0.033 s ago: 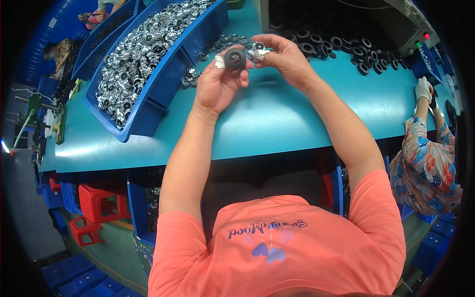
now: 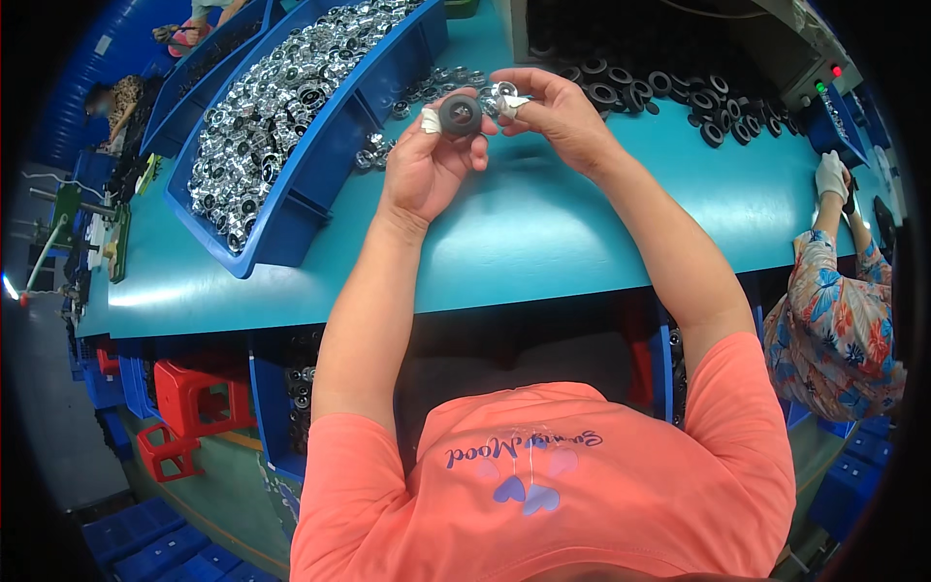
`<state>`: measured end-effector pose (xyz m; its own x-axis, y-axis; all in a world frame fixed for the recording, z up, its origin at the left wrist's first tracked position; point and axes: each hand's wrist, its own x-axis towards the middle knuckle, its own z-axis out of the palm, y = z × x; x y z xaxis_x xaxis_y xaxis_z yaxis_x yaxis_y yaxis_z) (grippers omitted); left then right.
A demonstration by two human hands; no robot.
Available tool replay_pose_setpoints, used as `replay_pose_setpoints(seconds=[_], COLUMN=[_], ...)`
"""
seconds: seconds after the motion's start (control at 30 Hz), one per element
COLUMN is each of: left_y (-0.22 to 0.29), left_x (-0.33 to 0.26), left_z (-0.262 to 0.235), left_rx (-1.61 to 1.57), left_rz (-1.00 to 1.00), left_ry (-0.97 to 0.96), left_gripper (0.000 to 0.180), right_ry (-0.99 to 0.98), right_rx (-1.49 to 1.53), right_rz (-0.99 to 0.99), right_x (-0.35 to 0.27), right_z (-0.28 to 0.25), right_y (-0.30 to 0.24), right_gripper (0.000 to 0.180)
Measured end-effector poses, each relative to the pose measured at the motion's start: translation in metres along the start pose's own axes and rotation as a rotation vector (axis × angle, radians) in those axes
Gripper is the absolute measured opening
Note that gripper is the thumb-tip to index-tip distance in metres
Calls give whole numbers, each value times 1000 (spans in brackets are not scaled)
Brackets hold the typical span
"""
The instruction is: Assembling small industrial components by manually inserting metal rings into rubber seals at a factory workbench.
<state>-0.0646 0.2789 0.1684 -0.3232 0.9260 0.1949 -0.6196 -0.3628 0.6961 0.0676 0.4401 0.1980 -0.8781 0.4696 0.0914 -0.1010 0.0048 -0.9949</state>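
My left hand (image 2: 433,175) is closed around a small black wheel (image 2: 460,115) with a shiny centre. White tape is wrapped on its thumb. Close by on the right, my right hand (image 2: 570,121) pinches a small chrome wheel hub (image 2: 503,90) between thumb and fingers, with white tape at the thumb tip. The two hands nearly meet above the teal table (image 2: 524,262). Behind them lie loose chrome hubs (image 2: 376,152), partly hidden by my hands.
A long blue bin (image 2: 296,199) heaped with chrome hubs (image 2: 281,107) stands at left. Black rings (image 2: 713,134) are spread at the back right, before a box with red and green lights (image 2: 836,72). A co-worker's gloved hand (image 2: 831,177) is at far right. Red stools (image 2: 202,398) stand lower left.
The chrome hub in my right fingers has turned slightly. My left hand and the black wheel look unmoved.
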Motion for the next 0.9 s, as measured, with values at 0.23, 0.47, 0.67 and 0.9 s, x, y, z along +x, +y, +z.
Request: replay_pose_setpoints(seconds=[0.23,0.47,0.67,0.9], left_y=[1,2,0,-3], left_x=[1,-1,0,-1], left_z=[-1,4,11,12], left_rx=[2,68,154,222], left_rz=[-8,-31,-29,-14], left_ry=[21,63,68,105], left_gripper=[44,44,45,44], right_ry=[12,-4,-5,48], right_rx=[-16,-29,-123,-385], right_rz=[-56,-177,-244,-421], right_x=[1,-3,-3,-9], right_z=[2,7,7,12], right_y=[1,0,4,-5], right_gripper=[42,30,33,28])
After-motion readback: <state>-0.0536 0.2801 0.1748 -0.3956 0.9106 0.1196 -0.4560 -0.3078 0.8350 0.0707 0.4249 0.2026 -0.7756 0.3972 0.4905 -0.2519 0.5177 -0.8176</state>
